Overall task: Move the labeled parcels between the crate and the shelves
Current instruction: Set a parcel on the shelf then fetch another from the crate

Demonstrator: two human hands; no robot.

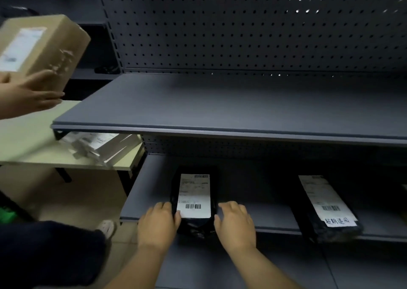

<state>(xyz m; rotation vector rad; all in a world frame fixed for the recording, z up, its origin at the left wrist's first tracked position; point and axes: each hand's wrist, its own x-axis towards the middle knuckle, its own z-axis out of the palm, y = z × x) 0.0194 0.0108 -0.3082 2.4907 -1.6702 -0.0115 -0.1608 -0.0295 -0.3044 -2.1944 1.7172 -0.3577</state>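
Flanking a black parcel (193, 200) on the lower shelf (275, 220), left hand (157, 222) clamps its 9 o'clock edge; right hand (234, 221) rests relaxed at 3 o'clock.

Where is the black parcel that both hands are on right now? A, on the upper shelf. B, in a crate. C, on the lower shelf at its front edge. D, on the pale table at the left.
C: the black parcel lies on the lower shelf at its front edge, with the left hand and right hand against its sides.
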